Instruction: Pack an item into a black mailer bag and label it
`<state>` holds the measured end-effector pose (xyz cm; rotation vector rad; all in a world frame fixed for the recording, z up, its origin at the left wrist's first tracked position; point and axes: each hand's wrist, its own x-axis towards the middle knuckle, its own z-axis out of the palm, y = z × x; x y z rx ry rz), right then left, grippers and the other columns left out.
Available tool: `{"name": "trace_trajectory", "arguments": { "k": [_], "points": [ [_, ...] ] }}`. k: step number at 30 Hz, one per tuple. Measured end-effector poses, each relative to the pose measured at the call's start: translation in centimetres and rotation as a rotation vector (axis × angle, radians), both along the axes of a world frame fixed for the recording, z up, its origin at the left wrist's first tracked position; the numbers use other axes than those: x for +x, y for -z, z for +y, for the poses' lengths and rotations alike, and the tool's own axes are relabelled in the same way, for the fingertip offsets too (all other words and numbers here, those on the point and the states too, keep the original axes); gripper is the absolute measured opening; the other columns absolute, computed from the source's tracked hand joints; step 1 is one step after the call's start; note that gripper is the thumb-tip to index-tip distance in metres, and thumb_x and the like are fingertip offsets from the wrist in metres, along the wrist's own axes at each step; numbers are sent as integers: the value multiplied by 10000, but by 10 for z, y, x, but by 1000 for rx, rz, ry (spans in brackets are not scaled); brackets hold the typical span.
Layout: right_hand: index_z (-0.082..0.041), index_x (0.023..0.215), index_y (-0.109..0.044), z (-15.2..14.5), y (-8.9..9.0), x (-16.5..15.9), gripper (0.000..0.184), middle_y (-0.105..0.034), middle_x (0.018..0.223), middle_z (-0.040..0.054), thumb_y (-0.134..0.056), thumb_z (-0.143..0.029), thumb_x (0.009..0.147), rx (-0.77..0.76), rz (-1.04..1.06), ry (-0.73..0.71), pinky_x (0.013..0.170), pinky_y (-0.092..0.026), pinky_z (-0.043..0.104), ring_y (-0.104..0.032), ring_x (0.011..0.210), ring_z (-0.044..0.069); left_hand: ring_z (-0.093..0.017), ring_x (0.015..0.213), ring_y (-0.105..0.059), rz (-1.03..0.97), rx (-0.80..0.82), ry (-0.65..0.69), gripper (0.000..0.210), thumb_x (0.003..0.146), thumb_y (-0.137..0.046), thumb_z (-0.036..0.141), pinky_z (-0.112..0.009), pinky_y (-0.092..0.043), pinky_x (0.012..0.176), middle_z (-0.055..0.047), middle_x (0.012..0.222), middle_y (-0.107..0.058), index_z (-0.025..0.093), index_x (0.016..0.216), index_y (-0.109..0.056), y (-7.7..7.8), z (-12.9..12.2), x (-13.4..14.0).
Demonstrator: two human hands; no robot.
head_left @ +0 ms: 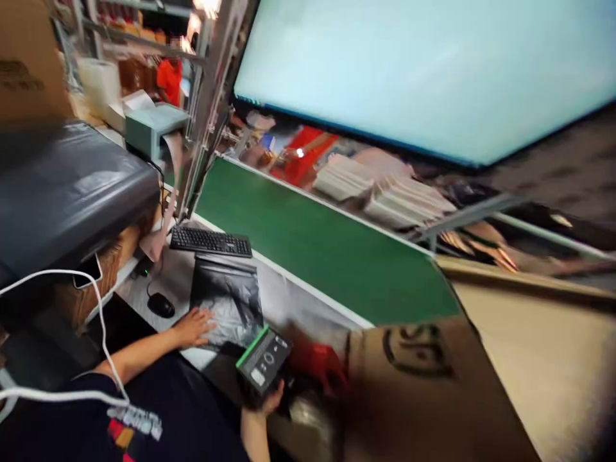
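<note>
Head view is showing the long green conveyor belt (327,250) running at 12 o'clock; the left hand (195,327) is lying flat, open, on a glossy black plastic bag (226,298) at 9 o'clock, while the right hand (269,401) is wrapping its grip around a small black green-edged box (262,359) at 6 o'clock above the tabletop (283,298).

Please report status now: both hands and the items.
Left hand flat on grey plastic bag. Right hand holds small black box with green edge. Cardboard box close on the right.

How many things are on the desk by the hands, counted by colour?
Black: 3, flat black computer keyboard, rounded black mouse, shiny black plastic bag under left hand
Green-edged: 1, small dark box in right hand
Total: 4
</note>
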<state>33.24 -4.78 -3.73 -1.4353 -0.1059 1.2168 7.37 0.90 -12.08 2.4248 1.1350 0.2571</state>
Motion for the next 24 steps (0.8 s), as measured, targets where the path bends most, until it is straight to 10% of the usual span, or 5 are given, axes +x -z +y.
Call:
{"name": "trace_trajectory", "arguments": {
  "k": [3,8,15,24],
  "points": [
    [-277,895,-712,-38,17,13,388,-772,908,8,-529,-615,842,17,187,204,948,-565,442,-738,974,264,-416,1605,-236,63,-65,-17,762,961,-667,453,-653,-185,1284,-160,1743,-295,221,1634,-395,3,4,-5],
    [-281,1019,-744,-45,25,5,415,-802,950,38,-691,-568,724,28,446,156,933,-580,498,-758,873,276,-419,1587,-291,12,-32,-74,789,935,-703,495,-631,-243,1273,-184,1725,-330,226,1622,-424,10,-5,-6],
    [-163,987,-784,-57,-1,-12,414,-790,934,113,-625,-517,842,75,543,342,905,-569,443,-751,902,274,-356,1507,-453,-121,-35,-32,524,931,-722,268,-584,-283,1261,-143,1613,-530,221,1444,-626,0,5,-2],
    [-219,897,-805,-77,-24,1,411,-819,1002,76,-807,-528,627,-8,359,242,1026,-593,479,-756,1057,320,-418,1376,-563,-224,-26,-91,477,1047,-409,304,-609,-421,1115,-267,1444,-638,-26,1258,-681,-13,13,5]
  ]
}}
